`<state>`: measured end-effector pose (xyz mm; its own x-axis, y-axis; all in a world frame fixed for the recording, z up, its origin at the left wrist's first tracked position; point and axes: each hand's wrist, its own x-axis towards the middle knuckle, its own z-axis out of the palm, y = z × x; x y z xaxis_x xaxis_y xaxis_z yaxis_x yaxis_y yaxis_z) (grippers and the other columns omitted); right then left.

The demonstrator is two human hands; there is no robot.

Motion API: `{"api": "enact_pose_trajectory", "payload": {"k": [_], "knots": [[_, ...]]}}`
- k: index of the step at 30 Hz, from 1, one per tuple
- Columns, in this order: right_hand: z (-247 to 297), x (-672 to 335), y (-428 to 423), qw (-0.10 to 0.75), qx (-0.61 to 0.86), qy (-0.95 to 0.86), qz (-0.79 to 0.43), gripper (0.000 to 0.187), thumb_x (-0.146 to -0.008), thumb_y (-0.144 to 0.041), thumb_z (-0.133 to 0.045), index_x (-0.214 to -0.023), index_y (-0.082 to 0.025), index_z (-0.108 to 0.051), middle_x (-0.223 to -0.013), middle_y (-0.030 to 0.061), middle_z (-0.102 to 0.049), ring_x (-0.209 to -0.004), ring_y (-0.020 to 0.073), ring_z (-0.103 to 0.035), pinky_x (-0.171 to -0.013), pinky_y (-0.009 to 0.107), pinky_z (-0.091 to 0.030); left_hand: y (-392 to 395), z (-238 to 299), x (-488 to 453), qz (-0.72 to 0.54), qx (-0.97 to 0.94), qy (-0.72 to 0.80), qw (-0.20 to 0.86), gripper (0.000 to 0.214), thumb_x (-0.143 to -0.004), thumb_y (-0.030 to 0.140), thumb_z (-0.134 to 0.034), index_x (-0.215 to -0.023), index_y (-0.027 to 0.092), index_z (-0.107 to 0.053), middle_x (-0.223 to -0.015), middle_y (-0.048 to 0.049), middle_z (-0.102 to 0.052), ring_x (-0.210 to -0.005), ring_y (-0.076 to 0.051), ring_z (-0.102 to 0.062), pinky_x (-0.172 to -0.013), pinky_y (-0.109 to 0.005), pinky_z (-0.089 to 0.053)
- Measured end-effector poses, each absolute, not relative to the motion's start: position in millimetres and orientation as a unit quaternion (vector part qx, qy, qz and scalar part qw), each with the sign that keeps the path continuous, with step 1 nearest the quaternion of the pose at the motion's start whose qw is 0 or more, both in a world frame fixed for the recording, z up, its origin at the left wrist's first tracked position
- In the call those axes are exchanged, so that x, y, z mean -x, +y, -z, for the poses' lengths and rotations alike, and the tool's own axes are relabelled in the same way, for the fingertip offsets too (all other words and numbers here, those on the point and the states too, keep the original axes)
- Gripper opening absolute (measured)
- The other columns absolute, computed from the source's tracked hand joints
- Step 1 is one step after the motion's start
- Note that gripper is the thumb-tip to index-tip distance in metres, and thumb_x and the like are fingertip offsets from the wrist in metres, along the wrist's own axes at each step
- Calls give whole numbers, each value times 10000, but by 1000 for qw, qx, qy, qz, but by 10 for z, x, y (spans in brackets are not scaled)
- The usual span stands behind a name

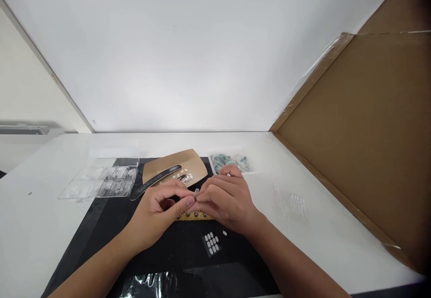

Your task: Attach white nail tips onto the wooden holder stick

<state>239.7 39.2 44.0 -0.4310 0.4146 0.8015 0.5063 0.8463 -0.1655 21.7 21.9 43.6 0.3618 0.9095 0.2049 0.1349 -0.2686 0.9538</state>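
Note:
My left hand point(161, 210) and my right hand point(225, 199) meet over a black mat point(101, 226). Together their fingertips pinch a small clear nail tip point(196, 193). Both hands are closed on it. Under them lies a wooden strip with metal studs point(193, 216), partly hidden by my fingers. In front of my right wrist is a small sheet of white adhesive tabs point(212, 243), with one loose tab point(224, 233) beside it.
A tan card point(188, 161) holds a curved nail file point(153, 182) and several small white tips. A clear compartment box point(101, 181) stands at the left. A clear packet point(230, 161) and a clear sheet point(291, 203) lie right. A cardboard panel point(363, 131) walls the right side.

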Motion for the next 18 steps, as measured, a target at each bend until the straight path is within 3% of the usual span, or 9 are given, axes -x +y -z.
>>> {"api": "enact_pose_trajectory", "payload": {"k": [7, 11, 18], "knots": [[-447, -2370, 389, 480, 320, -817, 11, 381, -884, -440, -879, -894, -223, -566, -698, -83, -705, -608, 106, -673, -763, 337, -351, 201, -463, -239, -412, -674, 364, 493, 207, -1009, 334, -697, -886, 224, -822, -822, -28, -679, -771, -144, -600, -689, -262, -471], [-472, -2376, 362, 474, 320, -820, -2, 310, -914, -399, -858, -990, -227, -611, -746, -73, -748, -640, 102, -703, -777, 331, -363, 198, -432, -244, -427, -662, 356, 503, 180, -1005, 316, -705, -899, 235, -825, -827, -23, -681, -794, -143, -603, -723, -260, -481], [-451, -2369, 350, 475, 318, -821, 10, 261, -935, -392, -830, -927, -221, -633, -694, -79, -717, -605, 99, -674, -763, 331, -349, 169, -439, -224, -417, -662, 370, 501, 213, -996, 347, -720, -866, 227, -839, -753, -10, -618, -741, -127, -541, -689, -248, -434]]}}
